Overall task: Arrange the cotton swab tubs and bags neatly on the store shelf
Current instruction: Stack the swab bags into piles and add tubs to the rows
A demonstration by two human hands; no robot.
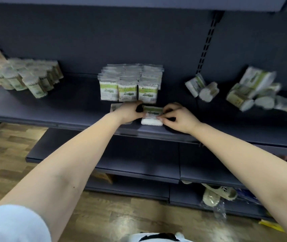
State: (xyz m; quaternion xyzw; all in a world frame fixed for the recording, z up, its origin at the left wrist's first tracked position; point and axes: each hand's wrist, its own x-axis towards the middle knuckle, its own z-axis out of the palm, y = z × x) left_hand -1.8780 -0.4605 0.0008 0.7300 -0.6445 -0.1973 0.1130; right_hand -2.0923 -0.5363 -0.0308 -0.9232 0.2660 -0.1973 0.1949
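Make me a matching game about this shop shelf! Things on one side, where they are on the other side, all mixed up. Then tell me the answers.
Things:
1. tubs
2. upright bags
3. flat bag
4. slipper

Places:
A. on the bottom shelf, down right
B. held between the left hand and the right hand
C. left end of the stocked shelf
D. middle, standing in rows

Pairs: 1-C, 2-D, 3-B, 4-A

We note the shelf (52, 105) is plain dark slate blue-grey. Centre frame, the standing bags (128, 91): clear film, lime-green band, dark lettering, white swab tips. Just below, the flat bag (152, 116): same green band, white lower end. Upper left, we log tubs (29, 79), pale with green-tan labels, blurred. Left, floor (17, 145) in brown wood-grain planks. Lower left, sleeve (13, 224) pale bluish white. Lower right, sandal (216, 194) beige.
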